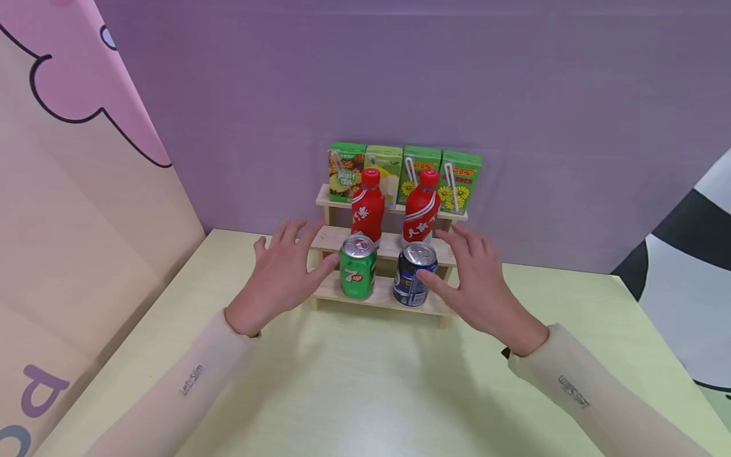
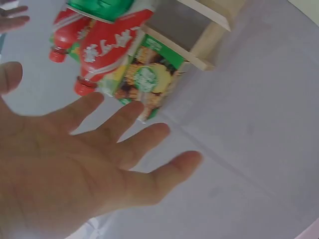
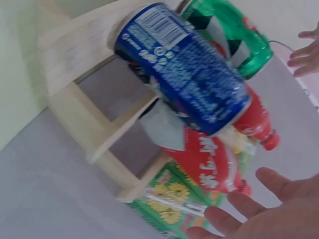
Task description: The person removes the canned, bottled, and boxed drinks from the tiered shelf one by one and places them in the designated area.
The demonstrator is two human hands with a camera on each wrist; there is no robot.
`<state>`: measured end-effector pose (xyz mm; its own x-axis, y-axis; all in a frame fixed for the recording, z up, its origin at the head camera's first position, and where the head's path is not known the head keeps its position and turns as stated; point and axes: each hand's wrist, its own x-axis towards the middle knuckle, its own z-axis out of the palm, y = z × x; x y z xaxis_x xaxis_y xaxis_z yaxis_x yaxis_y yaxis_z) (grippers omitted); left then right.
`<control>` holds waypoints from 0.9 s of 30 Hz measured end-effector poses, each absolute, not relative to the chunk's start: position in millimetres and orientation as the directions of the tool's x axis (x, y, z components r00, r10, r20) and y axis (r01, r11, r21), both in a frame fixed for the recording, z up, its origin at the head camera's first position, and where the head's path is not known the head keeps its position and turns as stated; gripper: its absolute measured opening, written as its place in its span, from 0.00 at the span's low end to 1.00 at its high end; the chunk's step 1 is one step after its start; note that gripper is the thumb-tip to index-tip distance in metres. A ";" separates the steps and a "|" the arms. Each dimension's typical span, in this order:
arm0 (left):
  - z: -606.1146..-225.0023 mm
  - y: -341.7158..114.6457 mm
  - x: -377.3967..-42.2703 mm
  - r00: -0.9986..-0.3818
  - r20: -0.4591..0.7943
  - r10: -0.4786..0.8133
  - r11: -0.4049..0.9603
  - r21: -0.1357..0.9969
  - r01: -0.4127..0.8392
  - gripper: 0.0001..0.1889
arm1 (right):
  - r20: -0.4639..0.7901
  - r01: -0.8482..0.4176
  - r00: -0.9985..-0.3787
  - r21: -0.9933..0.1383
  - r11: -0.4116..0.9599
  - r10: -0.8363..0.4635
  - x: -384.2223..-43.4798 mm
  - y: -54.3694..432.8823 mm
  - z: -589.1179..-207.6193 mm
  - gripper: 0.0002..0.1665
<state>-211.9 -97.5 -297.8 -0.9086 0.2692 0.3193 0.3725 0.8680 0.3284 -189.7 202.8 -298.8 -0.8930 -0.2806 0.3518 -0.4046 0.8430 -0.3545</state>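
My left hand point(image 1: 282, 273), fingers spread, is left of a small wooden three-step rack point(image 1: 331, 240). Its thumb points toward a green 7UP can point(image 1: 357, 270) on the lowest step. On the other side, my right hand point(image 1: 484, 289) also has its fingers apart. From the head, its thumb overlaps the edge of a dark blue can point(image 1: 408, 279); the right wrist view shows the fingers away from that blue can point(image 3: 184, 69). Two red bottles point(image 1: 368, 212) with red caps stand on the middle step. Neither hand holds anything.
Several green juice cartons point(image 1: 422, 168) line the top step, against a purple-grey backdrop point(image 1: 514, 82). The rack stands at the back of a pale yellow table point(image 1: 365, 381). A printed panel point(image 1: 85, 190) borders the left side, and a black-and-white patterned one point(image 1: 685, 273) the right.
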 end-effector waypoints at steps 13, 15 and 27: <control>-287.6 -105.7 -264.0 -0.823 0.505 0.260 0.739 0.445 0.506 0.26 | 0.371 -0.355 -0.912 -0.504 0.787 -0.174 -221.6 220.4 -317.4 0.33; -283.1 -105.6 -274.1 -0.804 0.534 0.263 0.716 0.451 0.534 0.25 | 0.364 -0.340 -0.918 -0.528 0.778 -0.155 -229.0 223.5 -322.3 0.30; -252.9 -90.8 -338.7 -0.791 0.567 0.231 0.697 0.470 0.541 0.24 | 0.298 -0.244 -0.951 -0.548 0.800 -0.085 -262.1 233.9 -350.2 0.17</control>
<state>-338.7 -90.8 -252.9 -0.7906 0.2307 0.5672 0.5408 0.6975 0.4702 -262.1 233.9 -350.2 -0.9506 -0.0852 0.2984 -0.2437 0.8003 -0.5479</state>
